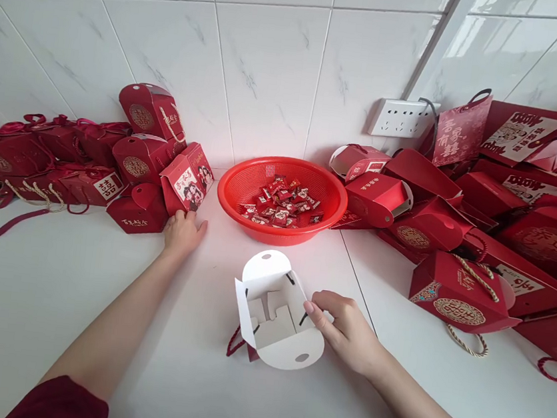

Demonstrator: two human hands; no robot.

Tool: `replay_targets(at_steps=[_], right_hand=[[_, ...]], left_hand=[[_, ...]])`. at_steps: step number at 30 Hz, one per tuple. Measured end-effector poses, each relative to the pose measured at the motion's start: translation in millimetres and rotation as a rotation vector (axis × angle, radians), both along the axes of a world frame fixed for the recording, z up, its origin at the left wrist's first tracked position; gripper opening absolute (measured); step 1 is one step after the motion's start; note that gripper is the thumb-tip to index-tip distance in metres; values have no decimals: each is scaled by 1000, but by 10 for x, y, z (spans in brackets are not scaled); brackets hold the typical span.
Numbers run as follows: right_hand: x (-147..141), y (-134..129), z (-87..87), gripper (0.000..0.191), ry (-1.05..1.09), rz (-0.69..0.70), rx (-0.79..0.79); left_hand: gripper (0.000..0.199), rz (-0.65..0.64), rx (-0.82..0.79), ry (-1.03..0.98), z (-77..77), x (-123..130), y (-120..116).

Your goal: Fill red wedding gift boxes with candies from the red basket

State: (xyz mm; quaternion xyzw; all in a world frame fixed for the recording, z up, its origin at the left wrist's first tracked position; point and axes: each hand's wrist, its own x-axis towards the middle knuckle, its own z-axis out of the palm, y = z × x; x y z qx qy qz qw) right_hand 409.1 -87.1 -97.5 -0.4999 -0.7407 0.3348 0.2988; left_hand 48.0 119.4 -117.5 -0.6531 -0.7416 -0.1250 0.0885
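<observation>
An open gift box [279, 313], white inside with rounded flaps spread, stands on the white table in front of me. My right hand [345, 327] pinches its right wall between thumb and fingers, beside a black cord end. A dark red rope handle hangs at the box's left side. My left hand [184, 233] reaches to the left stack and touches the lower edge of a red box with a cartoon print [191, 182]; its fingertips are partly hidden. Behind the open box sits a red plastic basket [278, 234] holding several small red wrapped candies [282, 203].
Closed red boxes [136, 159] with ribbons and rope handles are stacked at the left. A large pile of red boxes and bags [470, 291] fills the right side. Behind stands a tiled wall with a white socket strip [403, 119].
</observation>
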Motion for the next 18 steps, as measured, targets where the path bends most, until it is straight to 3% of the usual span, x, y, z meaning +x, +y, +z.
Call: replay_targets(at_steps=[4,6,9,10,12,13,14,18], right_hand=[[-1,-13,-7,47,-4,-15,14],[-5,-16,-5,46,0,-39,33],[-29,-13,7,45,8,-66,56],[-44,-10,13,45,3,-64,64],[-87,1,25,44,-22,-42,90],[-111,9,34,43,-45,-28,108],[-133,19,46,42,-79,-17,128],[-172,101,207,41,-257,-16,305]], left_hand=[[43,-67,61,-54,139,110,-147],[39,-163,133,-86,331,245,-334],[34,-363,260,-145,697,550,-805],[31,-465,306,-174,807,668,-994],[28,-899,366,-297,960,893,-1352],[30,-1057,312,-292,995,988,-1496],[32,-1136,284,-260,1001,1062,-1605],[34,-1095,243,-211,836,1115,-1695]])
